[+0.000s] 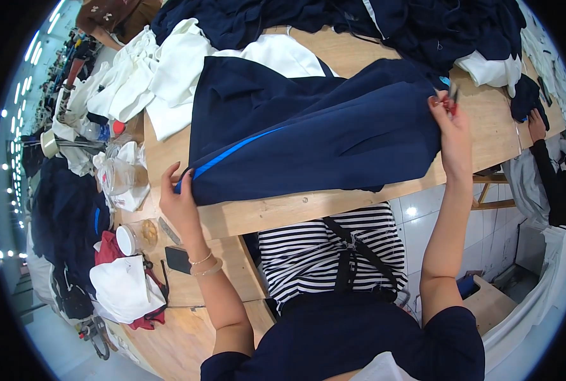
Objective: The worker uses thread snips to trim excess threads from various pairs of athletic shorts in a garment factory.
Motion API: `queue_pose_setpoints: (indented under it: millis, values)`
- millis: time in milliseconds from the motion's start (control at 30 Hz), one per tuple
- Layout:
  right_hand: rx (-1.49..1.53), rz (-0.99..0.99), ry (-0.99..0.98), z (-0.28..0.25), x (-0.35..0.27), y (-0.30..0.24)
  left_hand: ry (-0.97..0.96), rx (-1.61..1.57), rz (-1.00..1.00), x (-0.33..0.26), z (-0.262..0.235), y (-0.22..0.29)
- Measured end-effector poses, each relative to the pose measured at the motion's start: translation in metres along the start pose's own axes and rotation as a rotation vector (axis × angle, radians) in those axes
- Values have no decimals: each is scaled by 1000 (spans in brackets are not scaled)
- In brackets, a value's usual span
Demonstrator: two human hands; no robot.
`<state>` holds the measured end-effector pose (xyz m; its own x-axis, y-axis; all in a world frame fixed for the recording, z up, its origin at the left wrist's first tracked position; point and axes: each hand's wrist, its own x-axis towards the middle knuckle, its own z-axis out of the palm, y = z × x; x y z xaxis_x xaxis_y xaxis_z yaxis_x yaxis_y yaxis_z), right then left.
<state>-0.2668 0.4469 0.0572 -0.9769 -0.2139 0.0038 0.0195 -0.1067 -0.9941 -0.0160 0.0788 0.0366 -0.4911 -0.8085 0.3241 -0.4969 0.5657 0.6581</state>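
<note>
Pinching left hand (181,202): thumb and fingers closed on the near-left corner of a navy-blue cloth garment (334,140) with a bright-blue stripe (232,151).
Right hand (454,127): closed on the garment's right end, a small red-and-silver tool (453,105) also held in it.
Garment: spread across the pale wooden table (257,219), between the hands, its stripe slanting up from the left hand.
Far side: heaped white cloth (184,63) and dark navy cloth (232,22).
Left side: clear plastic jar (148,233) with a white lid (125,240), near a flat black rectangular object (178,259).
</note>
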Motion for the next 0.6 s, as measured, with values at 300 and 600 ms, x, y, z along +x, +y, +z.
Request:
queue_pose_setpoints:
  millis: [300, 600]
  values:
    - [-336, -218, -47, 62, -27, -2, -471, -595, 393, -83, 88, 122]
    - [177, 212, -388, 78, -11, 90, -652, -488, 314, -84, 136, 93]
